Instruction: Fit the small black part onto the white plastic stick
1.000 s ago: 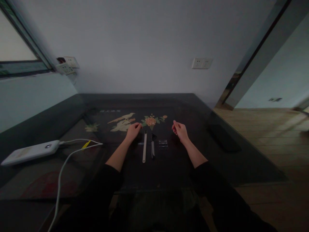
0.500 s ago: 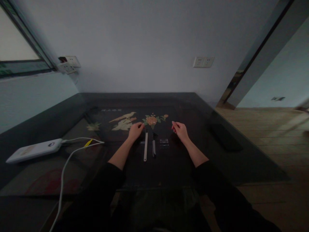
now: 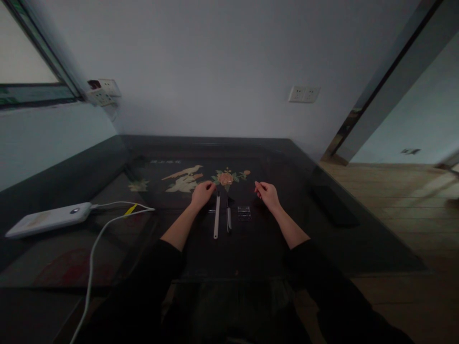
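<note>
My left hand point(image 3: 203, 192) rests on the dark table with its fingers curled closed, just left of the top of a long thin white stick-shaped tool point(image 3: 217, 217). This tool has a dark tip and a small hole at its near end. Beside it lies a razor-like tool point(image 3: 229, 220) with a grey and black handle and a dark head at the far end. A small clear plastic case point(image 3: 244, 212) sits to the right of that. My right hand point(image 3: 267, 193) is loosely closed on the table, beyond the case and to its right. Nothing shows in either hand.
The glossy dark table point(image 3: 215, 260) carries a flower and bird picture. A white power bank point(image 3: 50, 220) with a white cable point(image 3: 92, 258) lies on the left. On the right is a flat black object point(image 3: 333, 205). The wall point(image 3: 204, 71) stands behind the table.
The view has shifted slightly. My hands and the things on the table have stayed in place.
</note>
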The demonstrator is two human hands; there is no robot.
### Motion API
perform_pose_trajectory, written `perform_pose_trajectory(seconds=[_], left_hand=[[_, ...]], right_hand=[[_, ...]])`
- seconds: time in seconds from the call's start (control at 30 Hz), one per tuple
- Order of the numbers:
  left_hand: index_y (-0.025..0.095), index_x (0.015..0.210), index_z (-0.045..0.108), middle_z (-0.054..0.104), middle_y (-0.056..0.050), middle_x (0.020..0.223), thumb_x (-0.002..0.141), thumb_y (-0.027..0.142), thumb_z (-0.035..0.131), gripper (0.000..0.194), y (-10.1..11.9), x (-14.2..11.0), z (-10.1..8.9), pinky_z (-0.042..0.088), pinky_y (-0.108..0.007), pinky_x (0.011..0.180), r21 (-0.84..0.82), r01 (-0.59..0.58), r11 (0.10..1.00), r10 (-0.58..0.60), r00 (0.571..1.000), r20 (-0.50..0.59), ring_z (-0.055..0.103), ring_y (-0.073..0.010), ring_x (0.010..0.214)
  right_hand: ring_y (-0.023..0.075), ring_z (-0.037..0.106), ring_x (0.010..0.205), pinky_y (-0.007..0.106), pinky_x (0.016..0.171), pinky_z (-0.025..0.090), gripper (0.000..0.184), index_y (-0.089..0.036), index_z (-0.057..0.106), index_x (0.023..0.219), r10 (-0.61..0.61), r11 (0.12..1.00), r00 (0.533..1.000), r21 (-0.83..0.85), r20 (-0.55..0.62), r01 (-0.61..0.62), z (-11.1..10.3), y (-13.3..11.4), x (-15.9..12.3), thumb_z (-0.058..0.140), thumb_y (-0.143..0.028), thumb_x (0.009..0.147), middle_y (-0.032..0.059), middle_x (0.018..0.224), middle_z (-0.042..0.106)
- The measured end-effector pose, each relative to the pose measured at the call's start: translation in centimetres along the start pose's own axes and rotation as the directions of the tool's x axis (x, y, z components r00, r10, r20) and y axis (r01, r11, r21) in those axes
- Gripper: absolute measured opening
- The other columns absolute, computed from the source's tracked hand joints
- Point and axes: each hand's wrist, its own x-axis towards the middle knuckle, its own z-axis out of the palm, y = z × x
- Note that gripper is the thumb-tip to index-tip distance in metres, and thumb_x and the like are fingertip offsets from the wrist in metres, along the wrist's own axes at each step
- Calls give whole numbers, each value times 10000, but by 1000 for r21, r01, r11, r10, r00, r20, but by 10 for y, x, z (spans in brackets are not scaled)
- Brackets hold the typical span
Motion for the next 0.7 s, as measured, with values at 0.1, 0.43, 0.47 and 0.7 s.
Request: perform_pose_trajectory(seconds=[0.1, 0.43, 0.47, 0.7], left_hand=[[183, 697, 641, 550, 2, 598, 834, 384, 426, 325, 1, -1, 0, 286, -244, 543, 1, 7, 1000, -7, 1000, -2, 488, -142, 597], [179, 712, 650, 552, 1, 597, 841, 387, 417, 338, 2, -2, -2, 297, -240, 547, 5, -4, 1000, 4, 1000, 4, 489, -141, 598], [178, 709, 650, 552, 1, 598, 840, 383, 418, 336, 3, -2, -2, 294, -241, 547, 6, -8, 1000, 8, 1000, 3, 489, -141, 597], [180, 710, 650, 556, -4, 613, 845, 396, 410, 350, 2, -2, -2, 288, -247, 548, 17, -24, 1000, 24, 1000, -2, 497, -145, 604]], right_hand=[[115, 469, 426, 235, 470, 375, 487, -189, 550, 550, 2, 1000, 1000, -3, 6, -2, 0, 0, 0, 460, -574, 836, -10, 453, 490], [124, 488, 439, 239, 478, 383, 509, -194, 562, 555, -12, 999, 1000, -41, 15, 13, 0, 1, 0, 439, -605, 828, 1, 461, 517], [124, 489, 442, 239, 481, 382, 506, -194, 563, 556, -13, 999, 1000, -43, 15, 13, 0, 1, 0, 439, -600, 831, 0, 462, 517], [123, 487, 441, 241, 487, 372, 476, -191, 574, 562, -26, 999, 999, -44, 34, 28, 0, 1, 0, 450, -551, 847, -7, 461, 508]])
